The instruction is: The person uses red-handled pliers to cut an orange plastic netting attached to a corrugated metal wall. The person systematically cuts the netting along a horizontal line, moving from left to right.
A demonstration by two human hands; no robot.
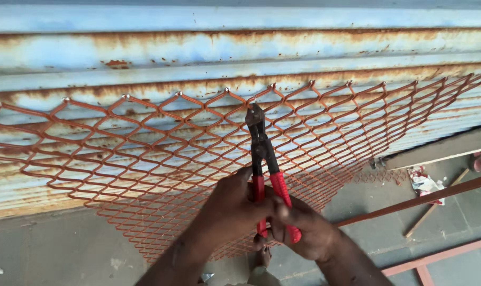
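Setting: rusted blue roller shutter behind, grey paved floor below.
Left hand: wrapped tight around one red handle.
Right hand: clenched on the other.
Cutter: jaws at a strand near the top edge.
Orange mesh: upper edge shows bare cut tips; the sheet below is uncut.

Bolt cutter with red-sleeved handles and dark, worn steel head is standing nearly upright, head uppermost, its jaws sitting at a strand near the top edge of the mesh. Orange-painted expanded-metal mesh sheet, diamond pattern, is standing on edge, its upper edge showing bare cut strand tips
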